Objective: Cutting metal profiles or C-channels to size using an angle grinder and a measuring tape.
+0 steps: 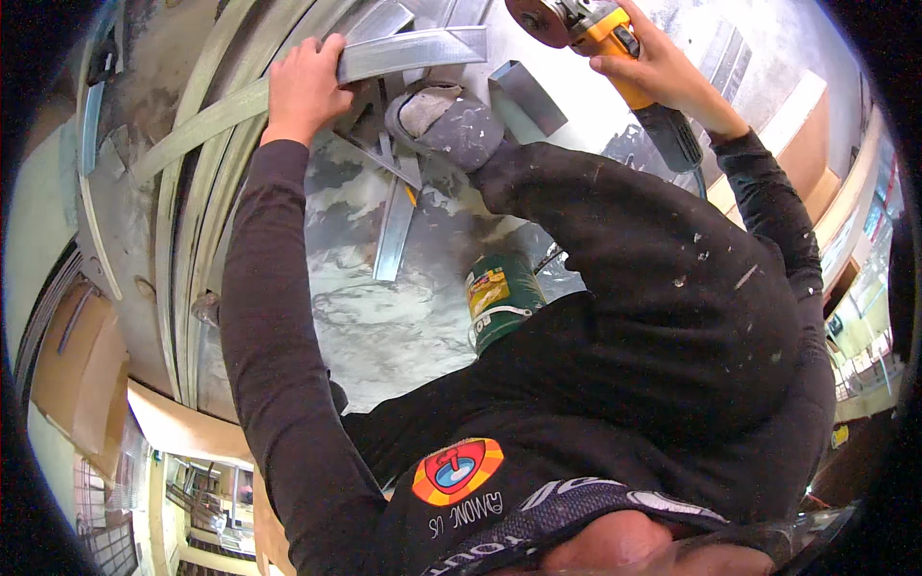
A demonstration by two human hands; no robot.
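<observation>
Snugly, right fingers (618, 66) round grinder (605, 36) (left fingers (332, 46), metal channel (418, 54))

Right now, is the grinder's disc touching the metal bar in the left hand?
No, a gap of pale floor shows between the disc and the end of the metal bar.

Long dark sleeves (274, 278), white-flecked dark trousers (653, 230)

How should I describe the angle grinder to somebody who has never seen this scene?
Start from the dark trousers filling the centre right, then go up to the right hand near the top edge. It grips the angle grinder, whose round disc points to the upper left. Its yellow-and-black colour sets it apart from the silvery metal strip in the left hand.
</observation>
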